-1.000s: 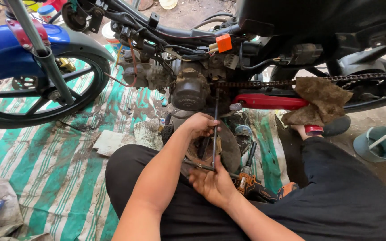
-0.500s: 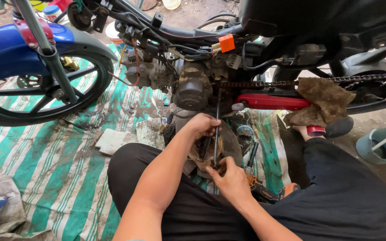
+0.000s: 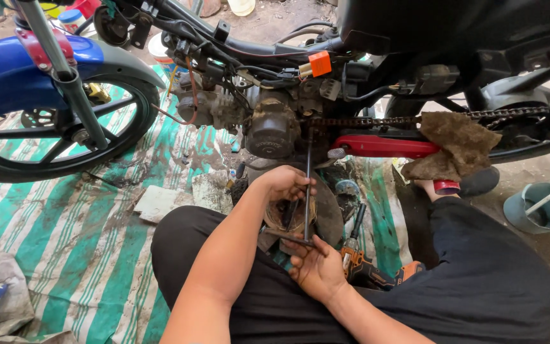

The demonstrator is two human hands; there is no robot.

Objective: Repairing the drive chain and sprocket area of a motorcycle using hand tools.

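A green-and-white striped tarp point(image 3: 65, 248) covers the dirt floor. Nearest, the right hand point(image 3: 316, 271) pinches the crossbar of a long dark T-handle wrench point(image 3: 307, 191); the left hand point(image 3: 286, 183) curls around its upright shaft. Beyond, the wrench tip meets the grimy motorcycle engine point(image 3: 272, 127). If tilted, it may slip off and knuckles may strike metal.

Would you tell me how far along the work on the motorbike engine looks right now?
Done: the motorbike stands stripped, its engine and chain bare, and a rag is draped over the chain. In hand: the left hand steadies a T-handle wrench whose shaft runs up toward the engine, while the right hand grips its crossbar. Left: whatever the wrench sits on is hidden, and the engine is uncovered.
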